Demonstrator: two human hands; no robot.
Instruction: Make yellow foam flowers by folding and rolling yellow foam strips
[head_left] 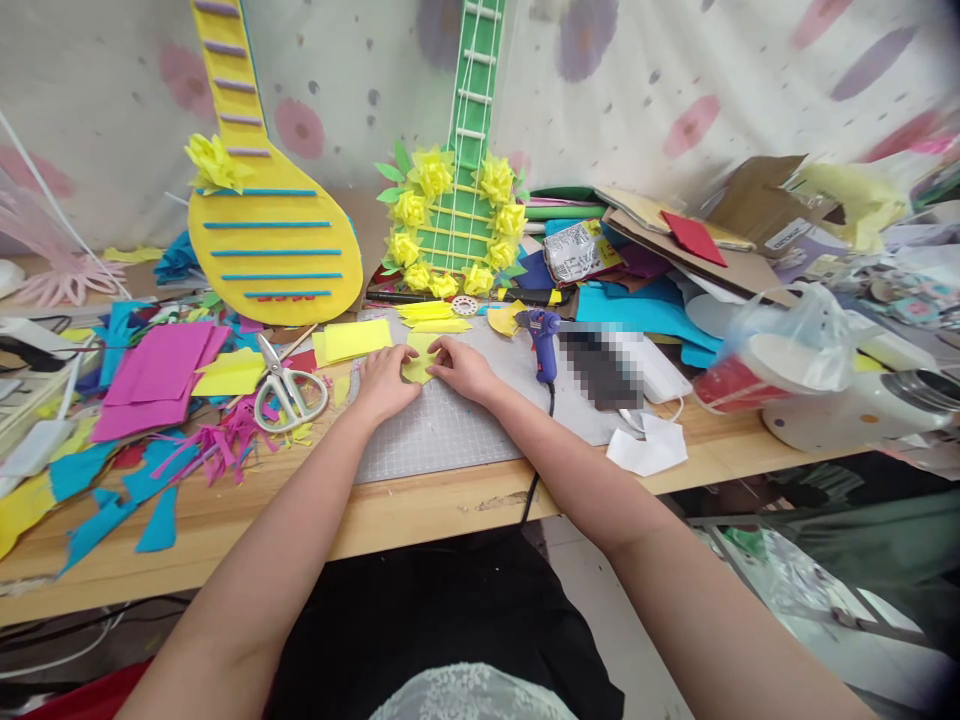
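Observation:
Between my two hands is a small piece of yellow crepe paper (418, 362), just above the grey cutting mat (442, 430). My left hand (386, 380) grips its left side with thumb and fingers. My right hand (465, 370) pinches the right edge. Just behind the hands lies a stack of yellow paper strips (433, 318). A folded yellow sheet (352, 341) rests left of them. To the right a blue hot glue gun (541, 345) stands on the mat. White-handled scissors (289, 392) lie to the left.
A yellow lute-shaped craft (277, 250) and a green one with yellow paper flowers (457, 225) lean at the back. Magenta paper (157, 375) and blue scraps (157, 520) cover the left. A bagged cup (780, 365), a white flask (855, 410) and cardboard (697, 255) crowd the right.

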